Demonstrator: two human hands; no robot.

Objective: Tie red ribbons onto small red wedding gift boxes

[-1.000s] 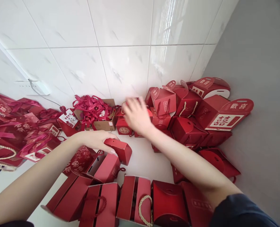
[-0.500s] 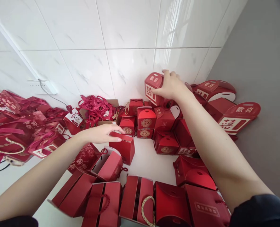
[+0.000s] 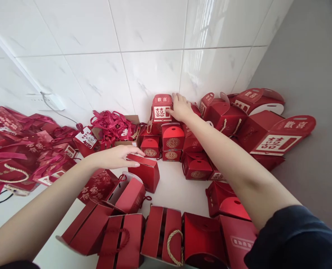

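At the back, my right hand grips the right side of a red gift box with a white panel of double-happiness characters. Its thumb lies on the box's front and its fingers reach round behind. That box sits upright on top of other red boxes against the wall. My left hand is stretched out, fingers apart, over the top edge of a plain red box; whether it touches cannot be told. Below the held box stands a red box with a round gold emblem.
Ribboned red gift bags crowd the left. A cardboard box holds dark-pink ribbons. Several red boxes line the front, and larger ones stack at right by the grey wall. A power strip lies along the tiled wall.
My right hand has moved left with the double-happiness gift box, which now sits on the stack at the back. Boxes behind the right hand have come into view. My left hand has barely moved.
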